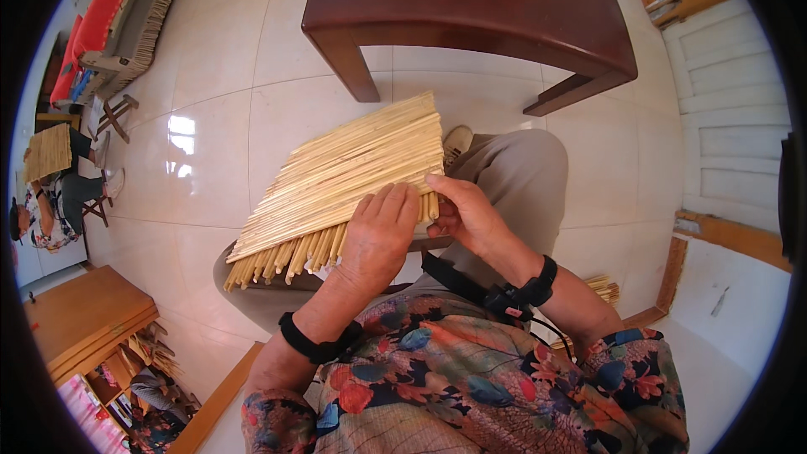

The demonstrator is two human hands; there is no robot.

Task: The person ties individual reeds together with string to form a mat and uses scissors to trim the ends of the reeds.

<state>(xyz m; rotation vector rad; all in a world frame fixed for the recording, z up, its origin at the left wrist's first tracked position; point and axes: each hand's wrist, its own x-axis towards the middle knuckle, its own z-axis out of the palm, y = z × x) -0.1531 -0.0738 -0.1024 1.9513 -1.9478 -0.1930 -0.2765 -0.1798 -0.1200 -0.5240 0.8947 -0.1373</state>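
Note:
A slanted mat of pale yellow plant stalks (353, 160) lies across my lap, its stalks side by side in a flat sheet. Along its near side, a second row of thicker stalk ends (290, 256) sticks out from underneath. My left hand (380, 231) is closed over the near edge towards the right, fingers bent together on top; its thumb is hidden. At the right end my right hand (466, 212) grips the mat's corner, thumb above and the other fingers curled at the edge. The two hands are close but apart. Each wrist wears a black strap.
A dark red wooden table (471, 0) stands ahead on the tiled floor. More stalks (601, 290) lie beside my right arm. At far left another person (59, 210) sits with a similar mat, near a red-covered sofa (105, 13). A wooden cabinet (92, 319) stands lower left.

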